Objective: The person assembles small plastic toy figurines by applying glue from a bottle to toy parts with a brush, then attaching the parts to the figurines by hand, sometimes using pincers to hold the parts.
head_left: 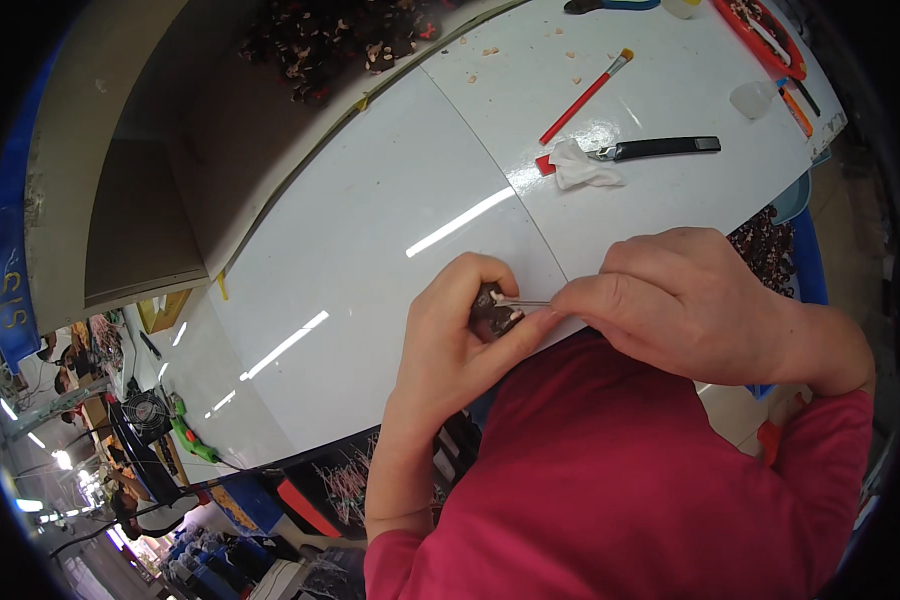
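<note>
Near the front edge of the white table, my left hand (445, 340) grips a small dark brown moulded piece (488, 318) with pale spots on it. Its thumb and fingers wrap round the piece from both sides. From the right, my right hand (685, 300) pinches a thin metal tool (530, 302), whose tip meets a pale spot on the piece. The tool is too slim to tell whether it is tweezers or a needle, and its other end is hidden inside my fingers.
A red brush (585, 97), a black-handled utility knife (665, 148) and a crumpled white cloth (582, 166) lie on the white table (360, 260). At the far right stands a red tray (792, 60). Many dark pieces (340, 45) are heaped behind a raised edge.
</note>
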The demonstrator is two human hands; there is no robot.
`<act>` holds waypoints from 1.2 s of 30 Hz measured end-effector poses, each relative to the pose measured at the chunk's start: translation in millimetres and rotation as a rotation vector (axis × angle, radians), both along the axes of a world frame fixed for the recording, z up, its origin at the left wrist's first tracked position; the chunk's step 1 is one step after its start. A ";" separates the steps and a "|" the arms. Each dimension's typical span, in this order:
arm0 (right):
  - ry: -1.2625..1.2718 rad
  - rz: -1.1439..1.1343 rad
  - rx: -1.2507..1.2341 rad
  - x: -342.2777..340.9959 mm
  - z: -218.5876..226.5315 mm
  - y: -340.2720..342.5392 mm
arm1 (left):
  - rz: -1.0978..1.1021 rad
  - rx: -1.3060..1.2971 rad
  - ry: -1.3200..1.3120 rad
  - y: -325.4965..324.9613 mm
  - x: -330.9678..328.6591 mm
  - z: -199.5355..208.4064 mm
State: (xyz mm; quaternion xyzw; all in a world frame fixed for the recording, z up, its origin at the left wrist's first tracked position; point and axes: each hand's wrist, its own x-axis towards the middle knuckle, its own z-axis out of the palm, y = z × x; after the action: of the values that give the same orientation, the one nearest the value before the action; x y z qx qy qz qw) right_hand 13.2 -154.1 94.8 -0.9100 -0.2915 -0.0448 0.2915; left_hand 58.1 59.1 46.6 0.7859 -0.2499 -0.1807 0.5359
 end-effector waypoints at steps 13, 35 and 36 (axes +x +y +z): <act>1.029 -0.039 0.435 -5.7 -13.4 -2.7 | 0.154 -0.297 0.018 -7.9 -36.3 -39.6; 0.274 -0.093 0.228 -31.7 -40.2 4.5 | 0.212 -0.137 -0.147 -20.1 -45.6 -40.5; 0.275 -0.092 0.229 -31.6 -42.7 5.4 | 0.220 -0.147 -0.155 -20.6 -44.8 -40.1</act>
State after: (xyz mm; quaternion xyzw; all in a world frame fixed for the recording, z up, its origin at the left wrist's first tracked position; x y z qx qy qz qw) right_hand -18.4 -148.7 52.1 -0.8807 -0.1999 0.0335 0.4280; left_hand 13.3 38.5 6.5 0.7787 -0.2154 -0.0406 0.5878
